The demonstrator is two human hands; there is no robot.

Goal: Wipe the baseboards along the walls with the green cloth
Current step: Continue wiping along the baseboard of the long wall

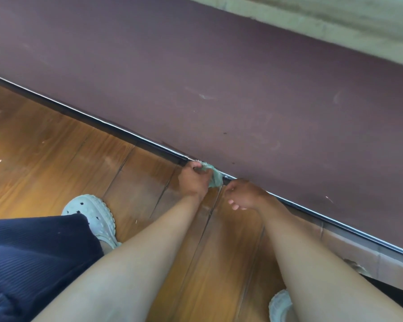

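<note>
Head view: green cloth [215, 176] within left fingers [196, 166], against dark baseboard [91, 119].

Soft, even light, a warm sheen on the wooden floor [44, 159]; wide-angle edges bend, slightly blurred.

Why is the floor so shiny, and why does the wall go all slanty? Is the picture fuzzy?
Head view: a warm glare sits on the wooden floor at the left. The camera looks tilted, so the baseboard runs slantwise. The left hand, green cloth and right hand are slightly blurred.
</note>
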